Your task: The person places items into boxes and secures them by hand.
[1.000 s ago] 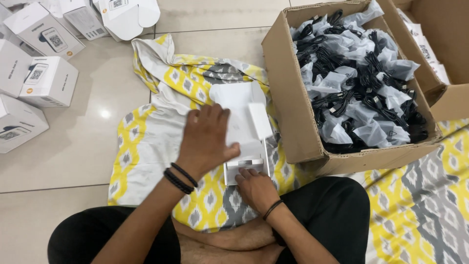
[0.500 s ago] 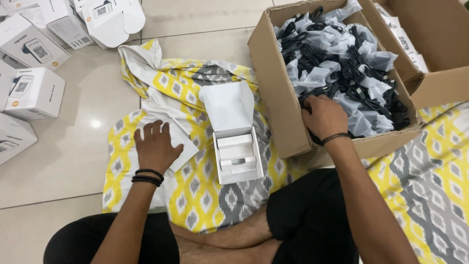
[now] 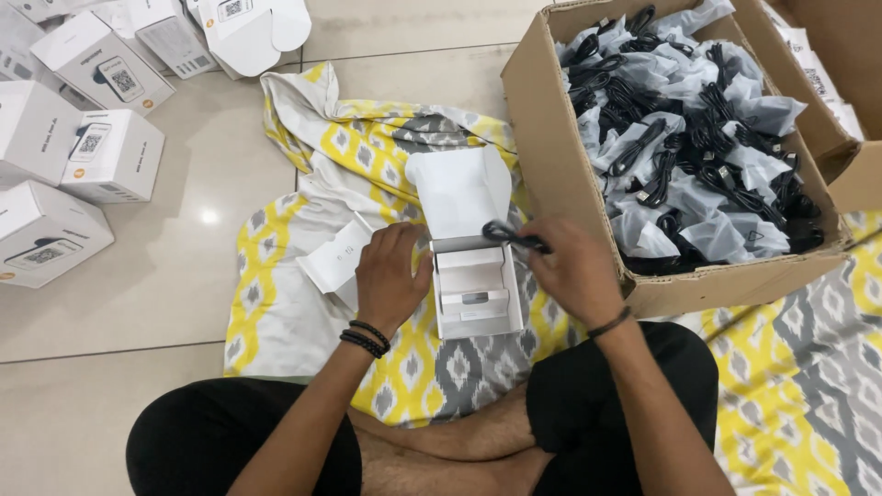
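Both hands worked over a small white open box that lay on a yellow, grey and white patterned cloth spread on the tiled floor. Its lid stood raised toward the far side, and white inserts showed inside. Left hand, with dark bands at the wrist, rested curled against the box's left edge, fingers bent over the rim, touching the box rather than plainly gripping it. Just beside that hand, on the cloth, lay a white card or leaflet. Right hand was closed around a black cable, whose looped end stuck out from the fingers above the box's right rear corner. To the right, touching the cloth, stood a large cardboard carton filled with black cables in clear bags. Well apart on the left, several closed white boxes sat on the bare tiles. The person sat cross-legged in black clothing, knees on either side of the box.
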